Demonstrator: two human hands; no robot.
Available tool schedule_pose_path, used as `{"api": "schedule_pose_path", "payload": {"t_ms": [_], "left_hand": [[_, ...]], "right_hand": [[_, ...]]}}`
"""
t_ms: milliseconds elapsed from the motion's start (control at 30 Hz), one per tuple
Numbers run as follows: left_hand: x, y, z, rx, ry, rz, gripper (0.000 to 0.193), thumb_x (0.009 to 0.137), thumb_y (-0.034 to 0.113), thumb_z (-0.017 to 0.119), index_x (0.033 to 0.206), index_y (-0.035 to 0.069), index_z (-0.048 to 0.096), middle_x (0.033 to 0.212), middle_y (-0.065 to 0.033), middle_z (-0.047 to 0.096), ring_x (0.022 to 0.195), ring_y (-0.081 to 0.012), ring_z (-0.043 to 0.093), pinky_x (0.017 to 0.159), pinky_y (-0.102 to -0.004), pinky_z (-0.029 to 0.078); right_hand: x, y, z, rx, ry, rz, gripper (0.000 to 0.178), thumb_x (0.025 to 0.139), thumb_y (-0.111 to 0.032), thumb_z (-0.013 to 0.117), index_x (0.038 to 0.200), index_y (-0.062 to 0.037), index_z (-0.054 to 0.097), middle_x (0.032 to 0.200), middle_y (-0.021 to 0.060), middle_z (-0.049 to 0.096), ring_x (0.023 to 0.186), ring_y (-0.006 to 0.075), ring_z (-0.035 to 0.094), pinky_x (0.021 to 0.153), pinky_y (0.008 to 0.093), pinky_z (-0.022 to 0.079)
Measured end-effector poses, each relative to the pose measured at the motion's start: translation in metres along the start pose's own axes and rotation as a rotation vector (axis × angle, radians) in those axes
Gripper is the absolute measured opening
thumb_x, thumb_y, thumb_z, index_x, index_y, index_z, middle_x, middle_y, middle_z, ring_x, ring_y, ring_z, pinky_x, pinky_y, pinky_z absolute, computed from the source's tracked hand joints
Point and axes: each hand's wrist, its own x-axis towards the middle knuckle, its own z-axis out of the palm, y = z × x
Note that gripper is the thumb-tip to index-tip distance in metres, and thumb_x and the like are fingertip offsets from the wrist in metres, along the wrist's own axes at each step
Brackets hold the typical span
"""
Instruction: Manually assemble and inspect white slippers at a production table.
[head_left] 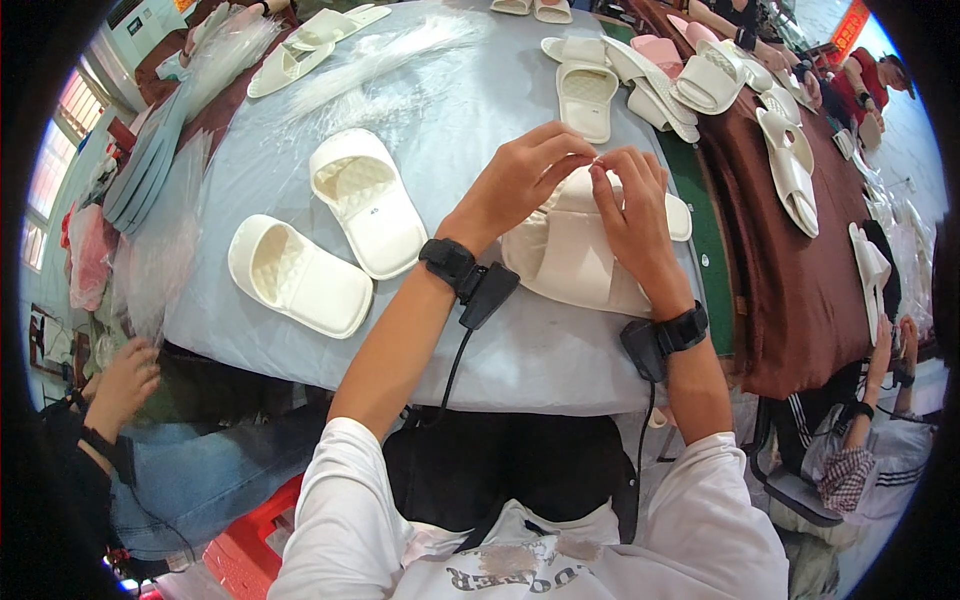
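Head view: my left hand (520, 180) and right hand (632, 205) meet over a cream slipper (570, 255) lying on the pale grey table cover (470, 120), just in front of me, slightly right of centre. Left fingers are curled down onto the slipper's far edge, pinching there; right thumb and forefinger are pinched together at the same spot, fingertips of both hands touching or nearly so. Something very small is between them, too tiny to tell. Both hands are closed on the slipper, not loose. Each wrist has a black strap with a black box and cable hanging toward me.

Left of my hands, two more cream slippers lie apart from the one I hold: one (368, 200) near the table middle, one (298, 275) nearer the left edge. Far side: another slipper (587, 98) just beyond my hands, and a heap of clear plastic bags (380, 60) far left. Right: a dark brown cloth (790, 280) with several slippers (790, 165) on it. Lower left, another person's hand (125, 385) sits beside blue jeans. Lower right, someone in striped trousers sits.
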Motion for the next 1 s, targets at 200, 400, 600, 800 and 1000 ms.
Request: {"api": "schedule_pose_path", "payload": {"t_ms": [200, 400, 600, 800, 1000], "left_hand": [[0.001, -0.002, 0.002, 0.012, 0.015, 0.113, 0.015, 0.093, 0.001, 0.068, 0.108, 0.0, 0.068, 0.106, -0.012, 0.071, 0.094, -0.0288, 0.072, 0.081, -0.0356, 0.059], [-0.002, 0.0, 0.006, -0.047, -0.035, 0.037, 0.015, 0.092, -0.001, 0.068, 0.108, 0.0, 0.068, 0.104, -0.0138, 0.073, 0.095, -0.0294, 0.072, 0.082, -0.0361, 0.059], [-0.001, -0.001, 0.005, -0.091, -0.075, 0.029, 0.016, 0.092, -0.007, 0.066, 0.108, -0.003, 0.066, 0.105, -0.0142, 0.074, 0.098, -0.0258, 0.073, 0.087, -0.0353, 0.059], [-0.003, -0.005, 0.006, -0.19, -0.114, -0.094, 0.018, 0.092, -0.011, 0.064, 0.108, -0.004, 0.065, 0.109, -0.0137, 0.072, 0.103, -0.0203, 0.071, 0.095, -0.0348, 0.059], [-0.005, -0.005, 0.005, -0.224, -0.129, -0.123, 0.016, 0.092, -0.01, 0.063, 0.107, -0.004, 0.062, 0.11, -0.0142, 0.072, 0.102, -0.0215, 0.071, 0.091, -0.0348, 0.061]], "right_hand": [[0.0, -0.001, -0.002, 0.096, -0.064, -0.002, 0.009, 0.098, -0.011, 0.059, 0.098, -0.0021, 0.061, 0.092, 0.0117, 0.059, 0.091, 0.0302, 0.054, 0.082, 0.0413, 0.038], [0.001, 0.002, -0.004, 0.134, -0.076, 0.03, 0.012, 0.095, -0.01, 0.06, 0.091, 0.0014, 0.061, 0.082, 0.0129, 0.057, 0.079, 0.0298, 0.052, 0.075, 0.0395, 0.04], [-0.003, 0.001, 0.003, 0.358, -0.018, 0.2, 0.013, 0.092, -0.007, 0.06, 0.087, 0.0051, 0.062, 0.075, 0.0094, 0.054, 0.069, 0.0183, 0.05, 0.063, 0.0332, 0.041], [-0.005, 0.005, 0.006, 0.445, -0.023, 0.243, 0.013, 0.089, -0.005, 0.059, 0.084, 0.0053, 0.062, 0.074, 0.0067, 0.055, 0.067, 0.0128, 0.049, 0.061, 0.0297, 0.04], [-0.006, 0.008, 0.008, 0.468, -0.057, 0.264, 0.014, 0.089, -0.007, 0.059, 0.083, 0.0053, 0.062, 0.073, 0.0057, 0.054, 0.067, 0.0116, 0.048, 0.061, 0.0289, 0.04]]}}
